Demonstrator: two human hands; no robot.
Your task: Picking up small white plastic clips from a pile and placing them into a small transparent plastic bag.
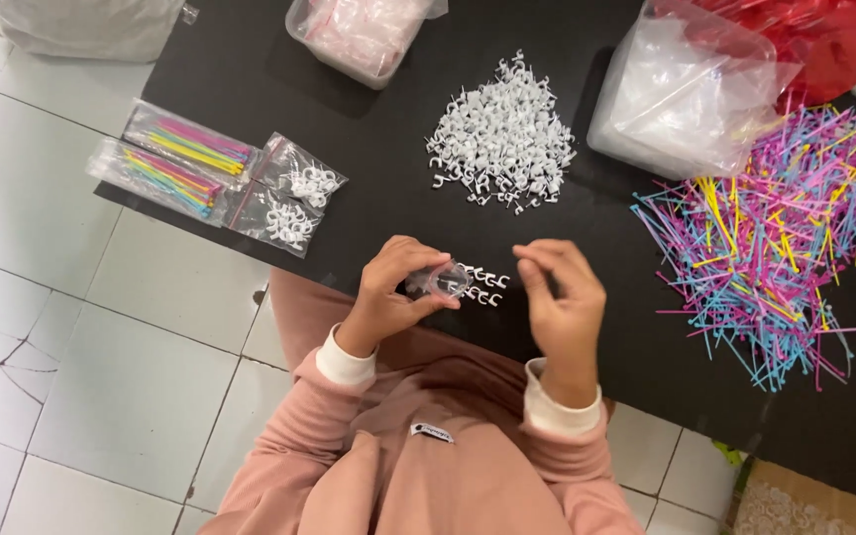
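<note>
On the black mat (369, 129) laid over pale floor tiles, the left hand (388, 287) curls around a small clear plastic bag (445, 280), thumb below and fingers above, pinching its mouth open toward the right. Just beyond that mouth lie a few white cable clips (484, 285) in a short cluster on the mat, touching or nearly touching the bag's edge. The right hand (565, 297) hovers a little further to the right of the clips, its fingers bent inward and pinched loosely together; whether a clip sits between the fingertips I cannot tell. So the clips lie between the two hands, nearer the bag than the right hand, and the line from bag to clips to right hand runs roughly left to right.

Farther from the body sits the big heap of white clips (502, 134), and off to the right a spread of coloured cable ties (775, 238) in pink, blue and yellow. Well to the left lie filled packets (215, 178) holding ties and clips. A clear tub of empty bags (359, 35) stands at the mat's far edge.
</note>
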